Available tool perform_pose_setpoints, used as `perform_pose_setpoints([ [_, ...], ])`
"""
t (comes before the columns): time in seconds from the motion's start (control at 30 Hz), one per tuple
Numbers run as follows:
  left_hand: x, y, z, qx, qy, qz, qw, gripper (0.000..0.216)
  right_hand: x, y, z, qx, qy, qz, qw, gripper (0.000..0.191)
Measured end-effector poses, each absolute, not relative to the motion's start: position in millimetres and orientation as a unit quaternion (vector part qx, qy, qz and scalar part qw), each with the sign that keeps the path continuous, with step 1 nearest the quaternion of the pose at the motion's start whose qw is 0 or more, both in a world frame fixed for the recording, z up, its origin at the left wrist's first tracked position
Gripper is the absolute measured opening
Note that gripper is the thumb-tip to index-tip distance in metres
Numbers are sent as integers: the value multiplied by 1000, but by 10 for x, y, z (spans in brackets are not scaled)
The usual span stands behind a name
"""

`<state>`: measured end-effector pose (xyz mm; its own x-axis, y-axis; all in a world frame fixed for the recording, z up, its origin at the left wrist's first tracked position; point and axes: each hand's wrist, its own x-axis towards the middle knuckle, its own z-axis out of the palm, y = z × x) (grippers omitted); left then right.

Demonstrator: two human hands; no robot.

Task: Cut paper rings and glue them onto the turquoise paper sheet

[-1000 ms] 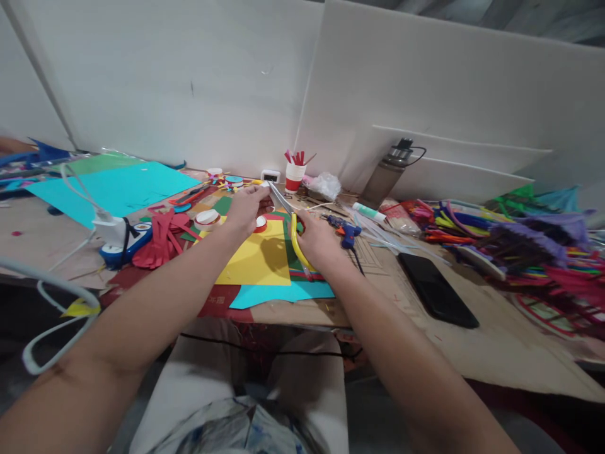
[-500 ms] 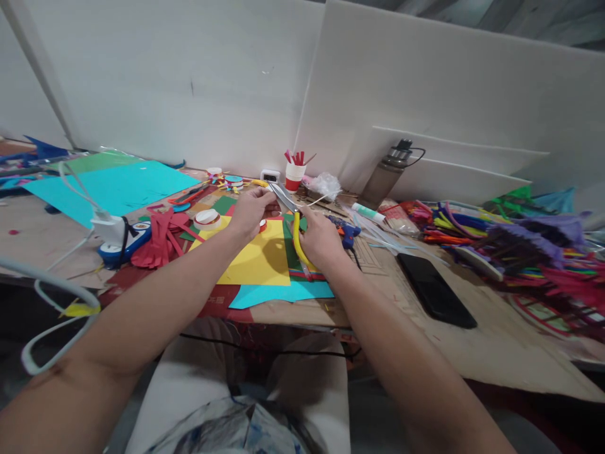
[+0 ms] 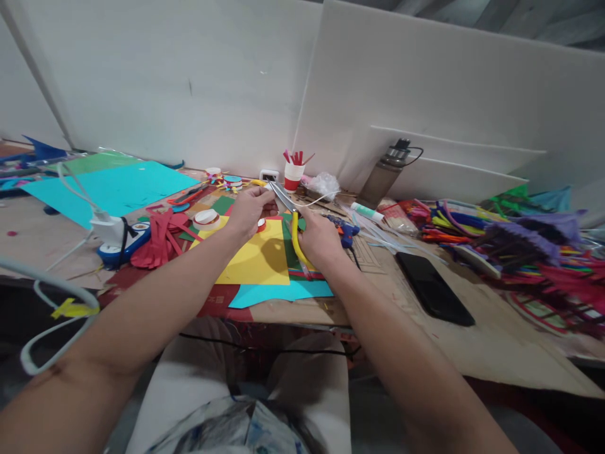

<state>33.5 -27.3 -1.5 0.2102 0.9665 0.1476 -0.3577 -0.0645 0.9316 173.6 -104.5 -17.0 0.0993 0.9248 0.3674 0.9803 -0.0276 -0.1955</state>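
Right hand (image 3: 321,238): gripping yellow-handled scissors (image 3: 295,234), held at the far right corner of the yellow paper sheet (image 3: 250,268) | Left hand (image 3: 253,211): above the sheet's far edge, fingers bent beside the blade tips; cannot tell whether they pinch anything | Red paper strips (image 3: 159,243): left of the sheet | Black phone (image 3: 433,288): well right of it

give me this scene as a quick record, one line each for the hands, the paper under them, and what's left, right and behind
left hand: fingertips together at the blade tips; anything pinched is too small to tell
right hand: holds scissors, yellow handles, blades pointing toward the left hand
paper: yellow sheet, with a blue sheet on its near side
left side: red strips
right side: glue gun, phone
behind: cup with red sticks, bottle farther right
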Motion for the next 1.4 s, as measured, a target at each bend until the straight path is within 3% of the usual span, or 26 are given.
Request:
perform_pose_setpoints([
  [0.33,296,-118,-88,465,283,541,642,12,1729,-1045,-165,-712,-665,-32,225,43],
  [0.6,355,-261,-40,488,297,545,614,17,1790,-1020,-243,-659,-697,-51,280,45],
  [1.4,335,-283,-24,511,298,539,600,20,1769,-1036,-193,-696,-675,-72,234,39],
])
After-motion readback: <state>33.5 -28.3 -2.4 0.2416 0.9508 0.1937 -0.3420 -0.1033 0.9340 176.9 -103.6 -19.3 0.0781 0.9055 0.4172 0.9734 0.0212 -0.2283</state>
